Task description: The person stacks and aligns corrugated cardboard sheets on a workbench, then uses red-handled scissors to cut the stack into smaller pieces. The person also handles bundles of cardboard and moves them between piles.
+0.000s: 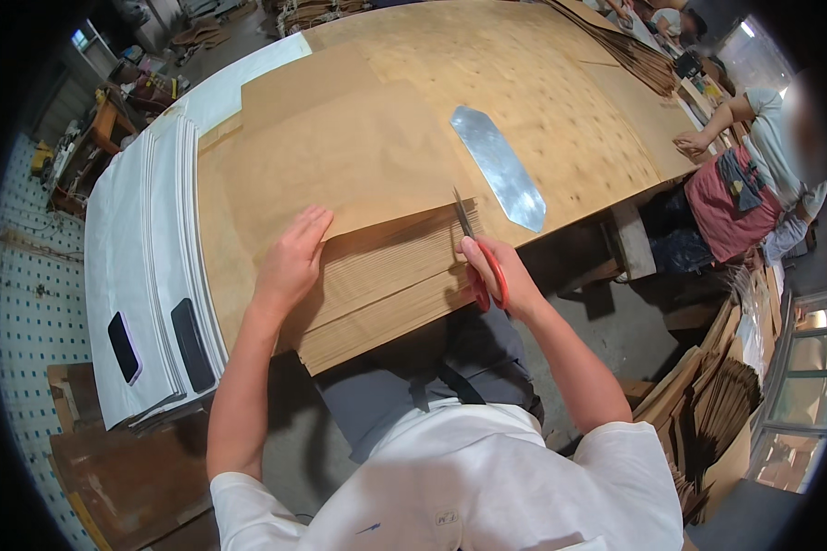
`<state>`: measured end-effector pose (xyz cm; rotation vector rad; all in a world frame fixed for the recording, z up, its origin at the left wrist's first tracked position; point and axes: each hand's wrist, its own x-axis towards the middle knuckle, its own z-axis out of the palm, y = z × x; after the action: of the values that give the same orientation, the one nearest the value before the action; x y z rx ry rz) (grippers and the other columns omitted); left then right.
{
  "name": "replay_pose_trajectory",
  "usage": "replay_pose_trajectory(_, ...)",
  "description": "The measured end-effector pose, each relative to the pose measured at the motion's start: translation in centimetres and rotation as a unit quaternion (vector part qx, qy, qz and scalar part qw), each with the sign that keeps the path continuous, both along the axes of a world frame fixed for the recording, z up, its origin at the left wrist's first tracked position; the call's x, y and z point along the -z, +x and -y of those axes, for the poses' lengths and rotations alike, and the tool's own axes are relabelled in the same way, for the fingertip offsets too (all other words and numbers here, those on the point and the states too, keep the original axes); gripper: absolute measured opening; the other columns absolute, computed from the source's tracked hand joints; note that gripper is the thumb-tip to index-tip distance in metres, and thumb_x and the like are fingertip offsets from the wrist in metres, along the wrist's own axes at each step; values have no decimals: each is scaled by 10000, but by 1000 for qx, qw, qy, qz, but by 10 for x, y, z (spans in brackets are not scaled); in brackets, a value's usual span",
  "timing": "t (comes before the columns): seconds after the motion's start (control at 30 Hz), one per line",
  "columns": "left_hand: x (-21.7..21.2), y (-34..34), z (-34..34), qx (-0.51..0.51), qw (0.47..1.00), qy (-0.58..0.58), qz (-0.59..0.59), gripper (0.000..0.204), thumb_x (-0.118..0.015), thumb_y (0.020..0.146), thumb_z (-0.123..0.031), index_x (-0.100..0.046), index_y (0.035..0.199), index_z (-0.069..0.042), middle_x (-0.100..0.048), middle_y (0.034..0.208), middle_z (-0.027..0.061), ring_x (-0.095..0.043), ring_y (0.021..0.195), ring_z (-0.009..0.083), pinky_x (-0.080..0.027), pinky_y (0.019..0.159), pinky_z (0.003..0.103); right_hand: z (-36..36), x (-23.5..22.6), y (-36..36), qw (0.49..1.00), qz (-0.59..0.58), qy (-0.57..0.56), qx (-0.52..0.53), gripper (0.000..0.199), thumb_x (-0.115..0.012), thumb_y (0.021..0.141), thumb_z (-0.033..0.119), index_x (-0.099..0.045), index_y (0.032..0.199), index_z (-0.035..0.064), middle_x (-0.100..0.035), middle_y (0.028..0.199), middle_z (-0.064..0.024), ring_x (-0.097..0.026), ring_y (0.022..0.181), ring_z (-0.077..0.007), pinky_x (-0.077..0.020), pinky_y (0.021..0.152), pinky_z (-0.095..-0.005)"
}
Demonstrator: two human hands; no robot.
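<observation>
The scissors (498,274) sit in the grasping right hand (516,280), blades at the near right corner of the brown paper (349,151) on the counter (570,101). The left hand (291,262) touches its near edge, pinching or not I cannot tell. A metal plate (500,170) lies rightward.

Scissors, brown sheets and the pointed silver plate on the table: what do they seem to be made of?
Scissors: handles probably plastic, being evenly red; blades likely metal, being thin and dark.
Brown sheets: apparently kraft-type paper, matte, plain brown, with thin layered edges.
Silver plate: likely sheet metal, given its bright, cloudy sheen, though a coated board is possible.
</observation>
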<state>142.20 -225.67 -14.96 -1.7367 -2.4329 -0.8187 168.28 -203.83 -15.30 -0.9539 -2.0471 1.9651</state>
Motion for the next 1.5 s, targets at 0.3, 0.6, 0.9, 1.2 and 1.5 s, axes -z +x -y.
replay_pose_trajectory(0.3, 2, -1, 3, 8, 1000, -7, -10, 423, -603, 919, 38, -614, 1338, -20, -602, 1384, 210, -547, 1324, 376, -457, 1115, 427, 3, -13, -12, 1000, 14, -9, 15, 517, -596, 1014, 513, -549, 809, 41, -558, 637, -26, -558, 534, -101, -483, 494, -262)
replay_pose_trajectory(0.6, 3, 0, 2, 12, 1000, -6, -13, 427, -607, 914, 39, -613, 1336, -22, -600, 1386, 202, -546, 1326, 370, -456, 1118, 425, 3, -8, -16, 998, 56, 6, 32, 417, -650, 1001, 430, -589, 869, 38, -551, 656, -2, -563, 571, -80, -547, 523, -280)
replay_pose_trajectory(0.9, -14, -6, 9, -1, 998, -34, 47, 342, -610, 923, -104, -658, 1258, -55, -650, 1288, 166, -597, 1224, 361, -501, 1030, 434, 47, -11, 11, 1000, 10, -20, -5, 416, -618, 1021, 420, -600, 907, 20, -571, 682, -25, -609, 623, -103, -527, 597, -271)
replay_pose_trajectory(1.2, -50, -50, -23, 109, 944, -282, 131, 659, -746, 805, -235, -553, 1411, -64, -526, 1355, 167, -520, 1255, 332, -470, 1032, 413, 183, 15, -56, 986, -39, -23, -160, 422, -646, 1005, 390, -617, 1081, -24, -578, 682, -65, -508, 623, -135, -442, 590, -325)
replay_pose_trajectory(1.5, -58, -41, -32, 98, 934, -332, 91, 863, -813, 752, -285, -437, 1501, -78, -467, 1406, 162, -472, 1313, 335, -450, 1060, 411, 198, 21, -109, 988, -30, 30, -151, 620, -550, 1005, 553, -561, 896, -57, -590, 724, -215, -565, 679, -345, -459, 696, -454)
